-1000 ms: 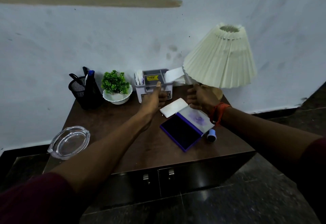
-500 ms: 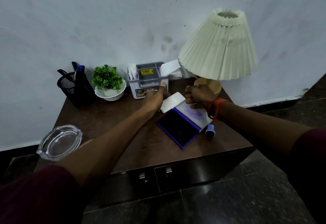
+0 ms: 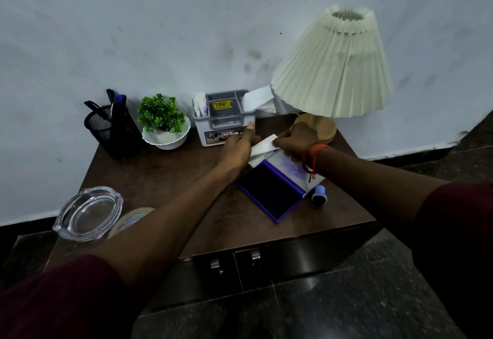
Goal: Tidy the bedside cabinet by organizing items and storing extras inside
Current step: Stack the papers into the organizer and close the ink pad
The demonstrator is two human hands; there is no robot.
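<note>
On the brown bedside cabinet [image 3: 165,178] lies an open purple stamp pad [image 3: 272,194] with its stained lid flipped right. A white folded paper [image 3: 262,147] sits just behind it. My left hand [image 3: 238,149] lies against the paper's left end, thumb up near the grey organizer box [image 3: 224,119]. My right hand [image 3: 296,138] pinches the paper's right end, in front of the lamp base [image 3: 322,127]. A small blue stamp [image 3: 319,196] lies beside the pad's lid.
A black mesh pen holder [image 3: 112,130] and a small green plant in a white bowl [image 3: 164,127] stand at the back left. A glass ashtray [image 3: 88,214] and a tape roll [image 3: 133,220] sit at the front left. The pleated lampshade [image 3: 336,69] overhangs the back right. Two drawer handles [image 3: 234,258] face me.
Both hands closed in on the white paper; the right hand now pinches its end and the left lies against it. The camera view shifted slightly.
</note>
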